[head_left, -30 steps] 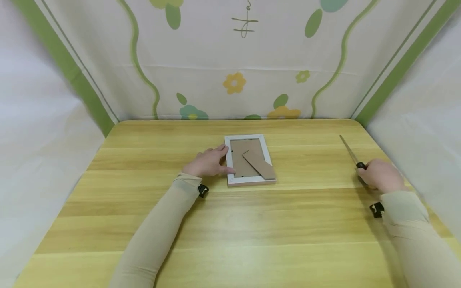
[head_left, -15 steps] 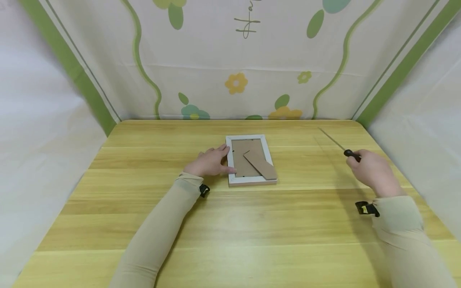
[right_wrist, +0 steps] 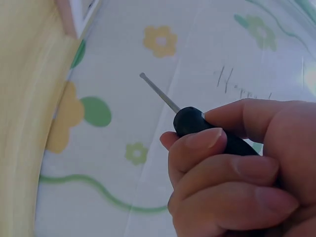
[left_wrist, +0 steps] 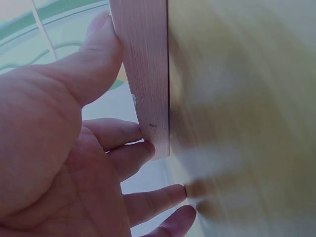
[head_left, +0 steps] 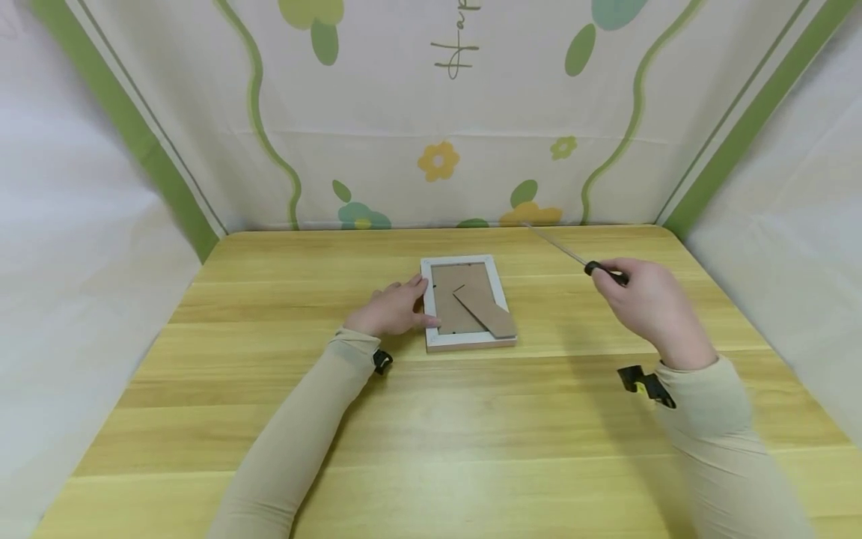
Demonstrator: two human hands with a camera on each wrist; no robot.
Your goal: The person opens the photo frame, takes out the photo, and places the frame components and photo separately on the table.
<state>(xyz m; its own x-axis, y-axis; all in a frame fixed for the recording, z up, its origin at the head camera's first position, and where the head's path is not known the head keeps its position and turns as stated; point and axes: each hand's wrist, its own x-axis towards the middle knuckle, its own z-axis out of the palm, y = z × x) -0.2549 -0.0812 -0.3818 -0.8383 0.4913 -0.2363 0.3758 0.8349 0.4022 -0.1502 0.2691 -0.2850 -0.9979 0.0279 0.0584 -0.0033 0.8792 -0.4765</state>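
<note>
We see a rectangular picture frame (head_left: 497, 286) with white borders and a brown board back, lying back upward on the pale wood-grained worktop (head_left: 444, 449). A brown board stand (head_left: 490, 314) slants across its back, the wider end over the frame's near right corner. The person's left hand (head_left: 390, 308) is at the frame's left side, its grip wide: we see the thumb resting on the border, two fingers touching the side edge and two more at the worktop. To the right of the frame, raised above the worktop, the right hand (head_left: 649, 303) has a narrow grip, its fingers curled round a black-handled, thin metal-shafted screwdriver (head_left: 592, 268). We see its shaft point away and leftward, the tip apart from the frame. Beige sleeves (head_left: 286, 442) cover both forearms. Beyond the frame we see a white cloth backdrop (head_left: 377, 97) printed with flowers, leaves and wavy green lines.
</note>
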